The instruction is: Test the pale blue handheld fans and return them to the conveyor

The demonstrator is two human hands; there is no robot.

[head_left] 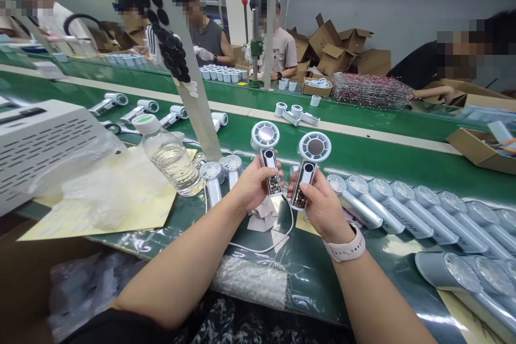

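My left hand [258,183] is closed round the handle of a handheld fan [269,158] whose round head has a shiny disc in its middle. In my right hand [322,204] is a second handheld fan [308,172], its head showing a darker disc. Both fans stand upright side by side, a small gap between their heads, with circuit parts visible along the handles. A white cable [292,220] hangs near the two handles and curves over the bench. Crumpled paper pieces [262,216] lie just below my hands.
Rows of pale blue fans [403,199] lie on the right. To the left stand a clear bottle [171,158], a yellow sheet [153,215] and a grey vented box [56,145]. A slanted post [201,118] rises before the green conveyor [363,156]. Several people work beyond it.
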